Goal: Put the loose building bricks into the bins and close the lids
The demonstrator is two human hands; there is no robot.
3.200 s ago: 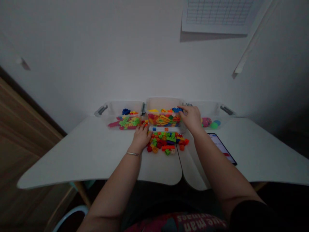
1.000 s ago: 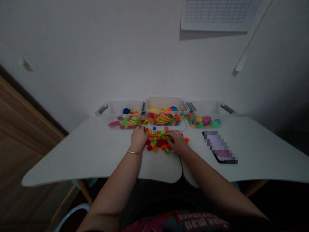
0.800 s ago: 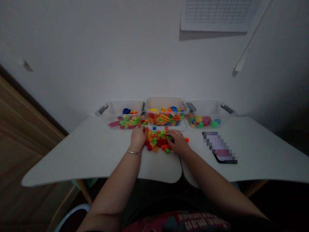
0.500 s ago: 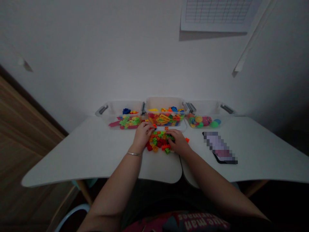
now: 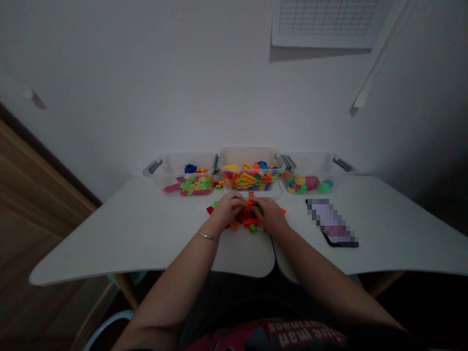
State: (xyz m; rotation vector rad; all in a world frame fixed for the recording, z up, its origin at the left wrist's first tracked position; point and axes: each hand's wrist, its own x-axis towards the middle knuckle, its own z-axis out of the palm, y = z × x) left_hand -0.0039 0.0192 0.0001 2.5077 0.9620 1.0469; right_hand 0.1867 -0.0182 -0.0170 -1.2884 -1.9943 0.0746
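A heap of small plastic building bricks (image 5: 246, 218) in red, orange, green and yellow lies on the white table just in front of the bins. My left hand (image 5: 227, 209) rests on the heap's left side with its fingers curled, and a thin metal bangle (image 5: 207, 236) circles that wrist. My right hand (image 5: 269, 216) is curled over the heap's right side, close to my left hand. The two hands hide most of the heap. Whether either hand holds a brick is hidden.
Three clear plastic bins stand in a row at the table's back: one with bricks (image 5: 188, 181), a middle one full of bricks (image 5: 250, 178), and one with coloured balls (image 5: 309, 181). A phone (image 5: 331, 223) with a pixelated screen lies to the right.
My left hand has moved right onto the heap and now sits close to my right hand. A red brick now shows left of the heap. My right hand has barely moved.
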